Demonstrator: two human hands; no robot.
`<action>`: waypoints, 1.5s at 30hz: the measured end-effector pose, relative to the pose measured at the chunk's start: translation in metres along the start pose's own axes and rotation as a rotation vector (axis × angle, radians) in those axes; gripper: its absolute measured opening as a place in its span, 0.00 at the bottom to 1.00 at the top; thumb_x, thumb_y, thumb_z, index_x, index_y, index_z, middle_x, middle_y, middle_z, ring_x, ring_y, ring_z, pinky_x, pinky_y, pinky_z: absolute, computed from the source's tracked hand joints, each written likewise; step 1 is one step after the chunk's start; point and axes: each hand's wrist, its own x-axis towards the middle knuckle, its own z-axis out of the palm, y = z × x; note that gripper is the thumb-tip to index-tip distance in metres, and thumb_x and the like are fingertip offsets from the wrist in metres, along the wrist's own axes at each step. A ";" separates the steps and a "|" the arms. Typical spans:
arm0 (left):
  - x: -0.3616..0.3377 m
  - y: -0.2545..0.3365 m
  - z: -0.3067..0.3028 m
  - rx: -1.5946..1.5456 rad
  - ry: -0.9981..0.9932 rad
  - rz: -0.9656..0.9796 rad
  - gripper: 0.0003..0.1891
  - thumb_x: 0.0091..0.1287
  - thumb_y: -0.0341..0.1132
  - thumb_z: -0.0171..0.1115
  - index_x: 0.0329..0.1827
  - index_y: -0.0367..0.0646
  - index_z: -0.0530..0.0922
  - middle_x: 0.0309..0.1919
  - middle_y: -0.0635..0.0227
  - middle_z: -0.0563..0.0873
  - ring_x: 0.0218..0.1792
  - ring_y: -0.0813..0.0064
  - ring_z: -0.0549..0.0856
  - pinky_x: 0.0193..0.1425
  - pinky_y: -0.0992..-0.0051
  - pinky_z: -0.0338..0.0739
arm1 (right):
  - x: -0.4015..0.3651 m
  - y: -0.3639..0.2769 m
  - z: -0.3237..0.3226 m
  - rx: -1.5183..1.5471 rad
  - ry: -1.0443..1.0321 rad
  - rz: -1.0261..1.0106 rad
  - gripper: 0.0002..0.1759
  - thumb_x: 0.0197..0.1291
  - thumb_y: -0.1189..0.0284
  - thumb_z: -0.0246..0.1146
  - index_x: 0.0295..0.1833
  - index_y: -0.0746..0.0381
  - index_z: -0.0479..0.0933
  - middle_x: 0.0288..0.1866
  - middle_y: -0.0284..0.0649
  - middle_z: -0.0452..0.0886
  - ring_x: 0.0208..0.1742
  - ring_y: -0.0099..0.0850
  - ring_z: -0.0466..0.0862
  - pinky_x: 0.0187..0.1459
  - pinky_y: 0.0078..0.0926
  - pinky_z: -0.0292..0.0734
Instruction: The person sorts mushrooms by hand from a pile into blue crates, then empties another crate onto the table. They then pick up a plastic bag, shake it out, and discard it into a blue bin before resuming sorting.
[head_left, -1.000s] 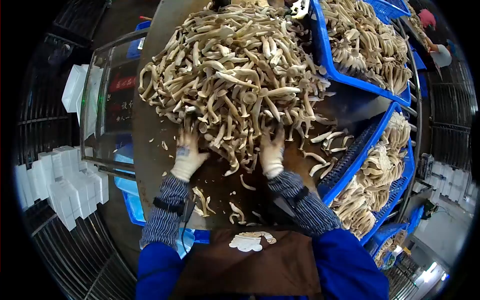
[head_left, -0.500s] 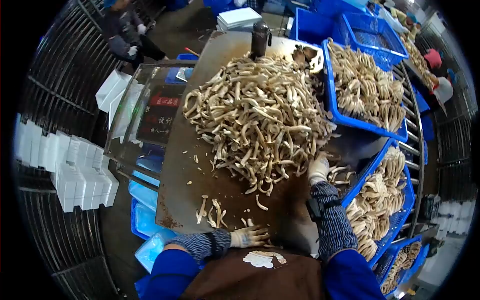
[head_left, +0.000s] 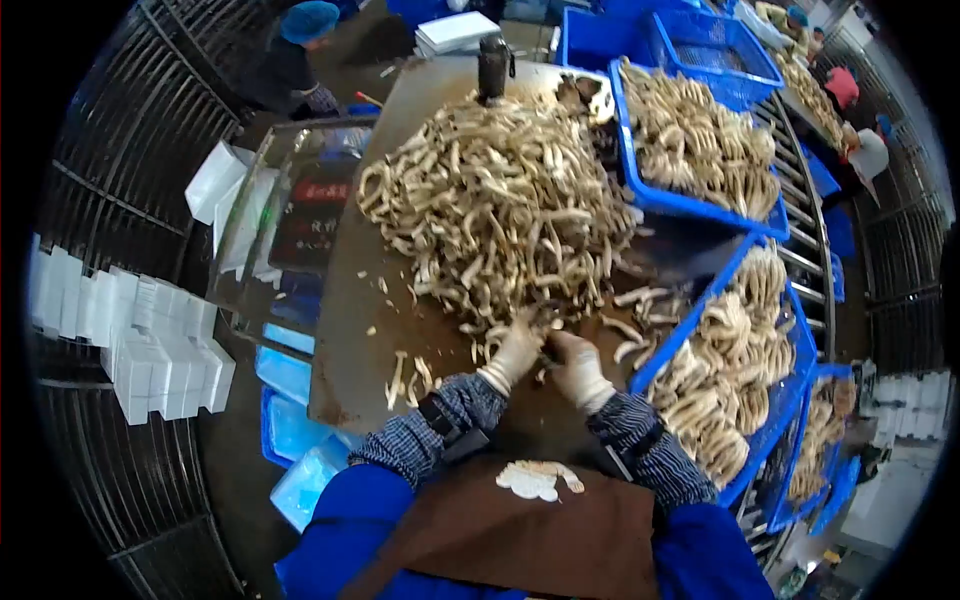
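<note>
A large pile of long-stemmed mushrooms (head_left: 500, 210) covers much of the metal table (head_left: 350, 330). My left hand (head_left: 515, 350), in a pale glove, is at the pile's near edge with its fingers closed on mushrooms. Close beside it, my right hand (head_left: 583, 372), also gloved, has curled fingers turned toward the left one. Whatever lies between its fingertips is blurred and partly hidden. A few loose mushrooms (head_left: 408, 380) lie left of my hands. More loose stems (head_left: 635, 325) lie to the right, by a blue basket.
Blue baskets of mushrooms stand at the right, one nearer (head_left: 765, 420) and one farther (head_left: 615, 130). A dark bottle (head_left: 492, 68) stands behind the pile. White foam boxes (head_left: 165, 350) are stacked at left. A person in a blue cap (head_left: 308, 22) is at the upper left.
My left hand has come up from the table's front edge to the pile. My right hand has moved left and nearer to me, so both hands are now together.
</note>
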 end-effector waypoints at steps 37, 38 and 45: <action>0.101 -0.038 0.201 1.253 -0.766 0.818 0.31 0.62 0.49 0.55 0.70 0.54 0.64 0.73 0.55 0.58 0.74 0.53 0.55 0.76 0.49 0.43 | -0.404 0.323 -0.357 -0.343 0.641 0.812 0.23 0.72 0.64 0.51 0.61 0.72 0.70 0.61 0.54 0.73 0.60 0.44 0.74 0.63 0.33 0.67; 0.115 -0.054 0.224 1.267 -0.788 0.884 0.30 0.66 0.52 0.46 0.71 0.54 0.63 0.75 0.58 0.55 0.75 0.54 0.52 0.76 0.48 0.42 | -0.411 0.329 -0.348 -0.113 0.652 0.933 0.27 0.72 0.62 0.50 0.66 0.73 0.64 0.65 0.56 0.69 0.65 0.47 0.69 0.66 0.32 0.62; 0.178 -0.047 0.270 1.288 -0.848 0.419 0.32 0.61 0.49 0.55 0.69 0.49 0.66 0.68 0.58 0.69 0.70 0.57 0.65 0.73 0.53 0.55 | -0.436 0.403 -0.319 -0.405 0.446 1.054 0.28 0.72 0.64 0.51 0.69 0.72 0.61 0.68 0.57 0.66 0.66 0.46 0.69 0.67 0.33 0.62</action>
